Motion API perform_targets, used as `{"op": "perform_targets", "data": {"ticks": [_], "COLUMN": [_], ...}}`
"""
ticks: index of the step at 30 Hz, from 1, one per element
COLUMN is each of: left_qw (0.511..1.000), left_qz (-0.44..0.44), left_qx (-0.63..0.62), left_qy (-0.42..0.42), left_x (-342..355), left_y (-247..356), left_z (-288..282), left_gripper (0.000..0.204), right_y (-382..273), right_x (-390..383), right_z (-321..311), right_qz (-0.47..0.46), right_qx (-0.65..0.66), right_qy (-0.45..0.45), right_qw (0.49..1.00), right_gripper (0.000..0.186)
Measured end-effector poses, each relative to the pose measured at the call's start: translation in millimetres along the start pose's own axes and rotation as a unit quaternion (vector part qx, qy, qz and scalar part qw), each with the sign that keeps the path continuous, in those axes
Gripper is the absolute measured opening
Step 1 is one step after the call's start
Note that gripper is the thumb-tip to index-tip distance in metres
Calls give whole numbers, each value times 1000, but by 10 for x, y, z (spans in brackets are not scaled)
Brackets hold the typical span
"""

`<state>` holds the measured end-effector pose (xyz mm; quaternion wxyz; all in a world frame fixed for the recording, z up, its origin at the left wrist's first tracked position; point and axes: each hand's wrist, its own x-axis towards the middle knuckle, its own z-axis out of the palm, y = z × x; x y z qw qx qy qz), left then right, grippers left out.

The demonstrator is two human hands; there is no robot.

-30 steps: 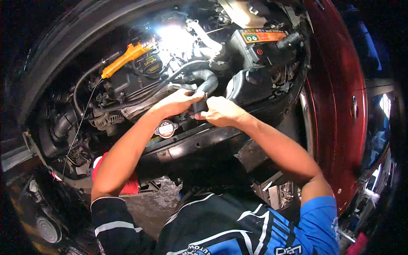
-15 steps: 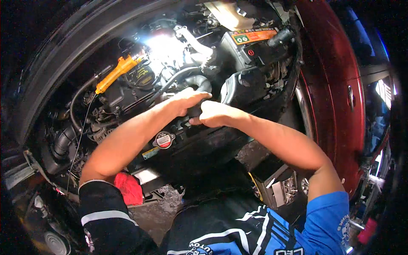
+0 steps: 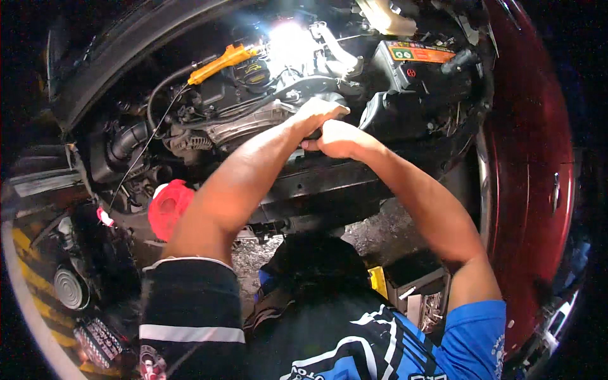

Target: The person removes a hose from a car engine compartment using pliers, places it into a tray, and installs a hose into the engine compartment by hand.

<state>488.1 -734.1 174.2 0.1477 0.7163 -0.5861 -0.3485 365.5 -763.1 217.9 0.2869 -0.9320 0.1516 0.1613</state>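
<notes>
Over the front edge of the engine bay, both of my hands come together at a thick black radiator hose [image 3: 337, 100]. My left hand [image 3: 322, 111] is closed round it, knuckles up. Close beside it and slightly nearer to me, my right hand [image 3: 340, 138] is also closed, with its thumb pointing left. The hose curves in behind my left hand, and its end is hidden under my fingers. A yellow work light [image 3: 218, 65] lies across the engine to the left, its head glaring white.
A black battery [image 3: 394, 68] with an orange label sits right of the hands. A red cloth [image 3: 170, 209] lies by my left forearm. Below right stands a tool tray [image 3: 421, 307]. Red car bodywork [image 3: 525, 171] rises at the right. A thin cable [image 3: 142, 152] hangs from the work light.
The view has shifted, so the engine bay sits farther up and right. My hands stay together at the hose. A radiator cap seen earlier is now out of sight near my left forearm.
</notes>
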Motion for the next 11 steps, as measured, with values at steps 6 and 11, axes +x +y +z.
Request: {"op": "perform_targets", "data": {"ticks": [6, 11], "left_qw": [974, 970], "left_qz": [-206, -205], "left_qx": [-86, -123], "left_qy": [-33, -50], "left_x": [17, 47], "left_y": [244, 245], "left_z": [-145, -170], "left_gripper": [52, 56], "right_y": [-91, -128], "right_x": [-73, -47], "right_z": [-188, -183], "right_qz": [-65, -76], "right_qx": [-70, -116], "right_qy": [-70, -50], "right_qw": [993, 989], "right_gripper": [28, 22]}}
